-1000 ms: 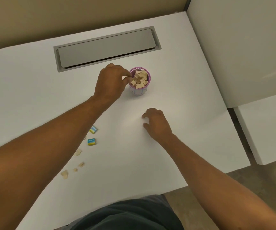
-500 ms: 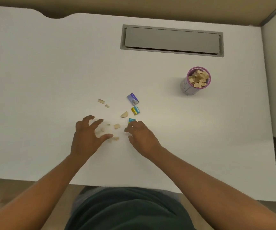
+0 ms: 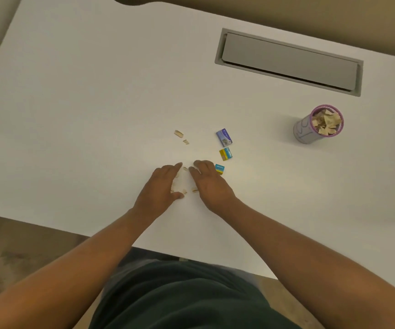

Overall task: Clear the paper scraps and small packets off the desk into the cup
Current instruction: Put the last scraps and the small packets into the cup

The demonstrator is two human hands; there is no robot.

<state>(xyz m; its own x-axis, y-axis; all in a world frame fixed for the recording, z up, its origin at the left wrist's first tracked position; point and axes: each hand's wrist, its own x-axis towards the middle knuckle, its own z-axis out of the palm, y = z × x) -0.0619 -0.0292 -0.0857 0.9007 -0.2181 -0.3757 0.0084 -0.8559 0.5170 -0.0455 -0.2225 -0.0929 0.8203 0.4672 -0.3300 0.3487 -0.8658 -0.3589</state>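
Hands, left (image 3: 162, 186) and right (image 3: 207, 182), flank paper scraps (image 3: 184, 191) on desk (image 3: 73, 115).

Both hands lie on the desk (image 3: 73, 103), near its front edge. The left hand (image 3: 162, 186) and the right hand (image 3: 209, 184) are close side by side, with a few paper scraps (image 3: 184, 191) between them; some may be hidden under the palms. Two more scraps (image 3: 178, 133) lie behind the left hand. A small packet (image 3: 220, 168) sits just right of the right hand's fingers. Two more packets (image 3: 224, 137) lie behind it in a row. The cup (image 3: 305, 131) stands far to the right, with scraps in it. A long cable tray lid (image 3: 289, 61) lies behind the cup.
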